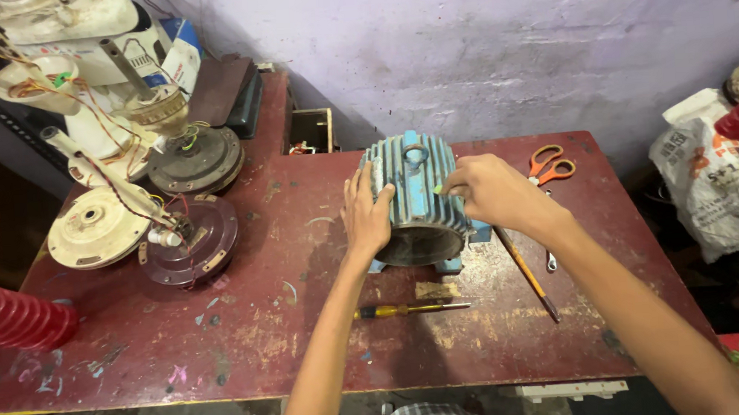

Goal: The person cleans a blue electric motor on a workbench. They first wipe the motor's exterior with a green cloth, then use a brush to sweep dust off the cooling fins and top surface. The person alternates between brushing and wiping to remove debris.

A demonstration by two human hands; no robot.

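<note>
A blue-grey finned motor housing (416,198) stands on the worn red table (249,334), its open end facing me. My left hand (365,215) lies flat against its left side. My right hand (493,193) rests on its right side, fingertips pinching something small and pale green at the fins. A yellow-handled screwdriver (410,310) lies on the table just in front of the housing. A long thin rod (527,273) runs diagonally under my right wrist.
Orange-handled scissors (550,165) lie at the back right. Several dismantled fan motors with wires (142,187) crowd the left side. A red ribbed hose (13,316) crosses the left edge. A white printed sack (714,182) sits right of the table. A purple wall stands behind.
</note>
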